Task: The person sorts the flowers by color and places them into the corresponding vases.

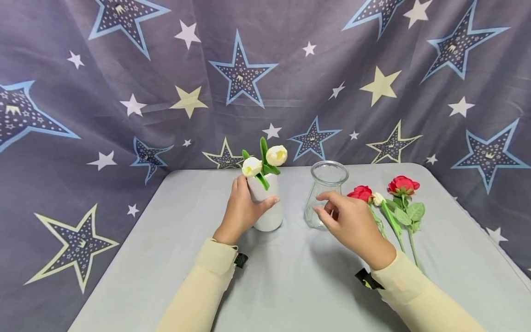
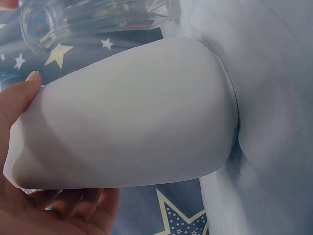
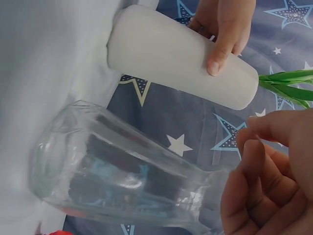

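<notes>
In the head view my left hand point(image 1: 244, 210) grips a white vase point(image 1: 270, 216) that stands on the table, thumb across its front and fingers round its far left side. Two white tulips point(image 1: 265, 160) with green leaves stick out of its top. My right hand point(image 1: 350, 219) is in the air before the clear glass vase point(image 1: 325, 177), fingers loosely bent, thumb and forefinger apart, holding nothing. The right wrist view shows this hand point(image 3: 274, 176) beside the neck of the glass vase point(image 3: 122, 171), which has no flowers in it.
To the right of the glass vase lie two red roses point(image 1: 403, 185) and a white tulip point(image 1: 378, 199) between them, partly behind my right hand. A grey cloth covers the table point(image 1: 282, 286). A curtain with stars point(image 1: 240, 120) hangs right behind the table's back edge.
</notes>
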Demonstrator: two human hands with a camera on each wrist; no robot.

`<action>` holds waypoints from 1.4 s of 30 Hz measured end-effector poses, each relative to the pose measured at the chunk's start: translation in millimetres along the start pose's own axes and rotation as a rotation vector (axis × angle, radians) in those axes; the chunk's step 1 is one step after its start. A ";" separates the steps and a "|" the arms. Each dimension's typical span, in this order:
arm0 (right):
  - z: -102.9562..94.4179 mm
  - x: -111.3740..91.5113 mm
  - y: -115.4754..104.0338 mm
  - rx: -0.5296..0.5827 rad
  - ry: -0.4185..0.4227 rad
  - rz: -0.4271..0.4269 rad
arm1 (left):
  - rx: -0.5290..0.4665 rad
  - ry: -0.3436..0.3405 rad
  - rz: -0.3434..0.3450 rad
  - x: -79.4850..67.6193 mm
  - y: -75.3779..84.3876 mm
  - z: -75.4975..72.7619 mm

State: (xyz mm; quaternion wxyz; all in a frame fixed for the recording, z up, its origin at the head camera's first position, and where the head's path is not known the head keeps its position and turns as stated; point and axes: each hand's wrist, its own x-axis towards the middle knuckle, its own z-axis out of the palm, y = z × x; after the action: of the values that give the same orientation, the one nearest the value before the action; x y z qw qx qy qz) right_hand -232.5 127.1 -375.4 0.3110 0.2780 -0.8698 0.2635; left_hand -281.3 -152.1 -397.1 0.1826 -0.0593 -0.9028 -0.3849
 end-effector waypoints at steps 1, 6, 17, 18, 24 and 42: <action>-0.3 -1.5 1.4 -0.004 0.001 -0.003 | -0.001 -0.001 0.000 0.0 0.2 0.3; -2.9 -9.7 8.7 -0.028 -0.010 -0.004 | -0.004 0.003 0.003 0.6 0.8 1.9; -11.2 -32.8 27.1 -0.079 -0.020 0.048 | -0.002 0.016 0.011 -0.1 -0.5 0.9; -11.7 -34.7 28.4 -0.082 -0.018 0.051 | -0.004 0.017 0.015 0.0 -0.4 1.0; -16.4 -41.9 33.9 -0.067 -0.001 0.067 | -0.007 0.020 0.024 0.5 -1.5 2.7; -46.0 -56.7 76.0 -0.127 -0.125 0.353 | -0.011 0.006 0.023 0.8 -0.8 1.7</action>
State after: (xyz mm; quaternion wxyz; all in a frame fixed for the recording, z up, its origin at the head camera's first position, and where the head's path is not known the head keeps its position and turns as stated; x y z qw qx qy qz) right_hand -226.6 228.0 -405.3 0.2223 0.1169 -0.9375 0.2408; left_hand -282.7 -151.5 -398.4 0.1892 -0.0696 -0.8994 -0.3877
